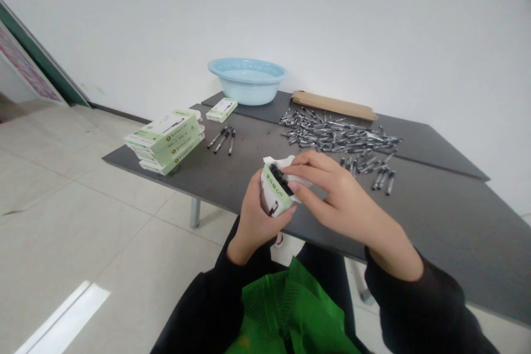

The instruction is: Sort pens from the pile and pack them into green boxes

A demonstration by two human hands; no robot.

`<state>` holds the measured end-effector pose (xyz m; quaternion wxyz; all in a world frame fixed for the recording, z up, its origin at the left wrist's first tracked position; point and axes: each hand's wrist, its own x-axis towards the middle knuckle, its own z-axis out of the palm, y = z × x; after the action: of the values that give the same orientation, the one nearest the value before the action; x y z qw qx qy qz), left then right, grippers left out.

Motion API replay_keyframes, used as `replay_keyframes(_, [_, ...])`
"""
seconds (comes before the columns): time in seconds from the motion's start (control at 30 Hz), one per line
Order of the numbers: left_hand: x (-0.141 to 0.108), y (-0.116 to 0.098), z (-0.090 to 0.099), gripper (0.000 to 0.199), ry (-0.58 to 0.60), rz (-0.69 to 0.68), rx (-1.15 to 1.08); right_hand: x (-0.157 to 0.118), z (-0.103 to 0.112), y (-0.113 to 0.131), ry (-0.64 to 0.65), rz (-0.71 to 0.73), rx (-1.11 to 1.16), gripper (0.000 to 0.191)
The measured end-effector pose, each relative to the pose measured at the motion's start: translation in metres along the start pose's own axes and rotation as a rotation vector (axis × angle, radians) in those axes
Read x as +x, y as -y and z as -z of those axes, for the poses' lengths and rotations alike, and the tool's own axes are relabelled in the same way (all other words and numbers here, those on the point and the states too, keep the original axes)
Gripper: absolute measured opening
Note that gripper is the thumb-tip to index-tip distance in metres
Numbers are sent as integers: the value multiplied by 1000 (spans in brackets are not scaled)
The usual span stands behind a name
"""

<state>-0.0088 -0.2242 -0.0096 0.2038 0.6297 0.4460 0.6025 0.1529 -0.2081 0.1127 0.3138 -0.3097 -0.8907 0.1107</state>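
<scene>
My left hand (259,221) is wrapped around a small green-and-white pen box (274,193), tilted above the table's front edge. Its end flaps stand open, and dark pen ends (279,176) show packed inside. Over the box mouth, my right hand (332,191) has its fingers stretched out and apart, with fingertips on the pen ends and beside a white flap. Beyond my hands lies a big heap of loose black-and-clear pens (332,134). A few pens (384,180) lie apart at its near right side.
Several pen boxes (166,141) are stacked at the table's left end. Another box (222,109) lies flat behind, with three pens (223,140) nearby. A light-blue basin (251,91) and a brown cardboard piece (334,105) are at the back of the dark table (448,221), near the wall.
</scene>
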Motion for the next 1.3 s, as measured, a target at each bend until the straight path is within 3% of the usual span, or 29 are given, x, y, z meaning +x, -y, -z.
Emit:
replay_keyframes(0.07, [-1, -1, 4, 78, -32, -26, 11, -2, 3, -1, -32, -12, 3, 24])
replay_keyframes(0.23, [4, -6, 18, 88, -131, -182, 40, -9, 14, 6, -210, 8, 76, 26])
replay_keyframes(0.37, [8, 1, 11, 88, -157, -140, 70, -13, 16, 3, -256, -49, 78, 26])
replay_keyframes(0.6, [9, 10, -16, 78, -321, 103, 34, -39, -17, -10, -228, -246, 199, 61])
replay_keyframes(0.77, [9, 6, -28, 77, -346, 176, -86, -49, -51, -8, -175, -367, 286, 82])
replay_keyframes(0.83, [7, 5, -32, 78, -332, 185, -107, -46, -66, -5, -177, -400, 329, 75])
replay_keyframes(1.0, [1, 0, -38, 71, -282, 206, -118, -36, -88, -4, -322, -477, 352, 24])
replay_keyframes(1.17, [-4, -5, -39, 79, -174, 264, -85, -40, -82, -13, -290, -527, 331, 22])
replay_keyframes(1.3, [-9, -5, -36, 82, -53, 194, -43, -47, -81, -21, -298, -535, 376, 26])
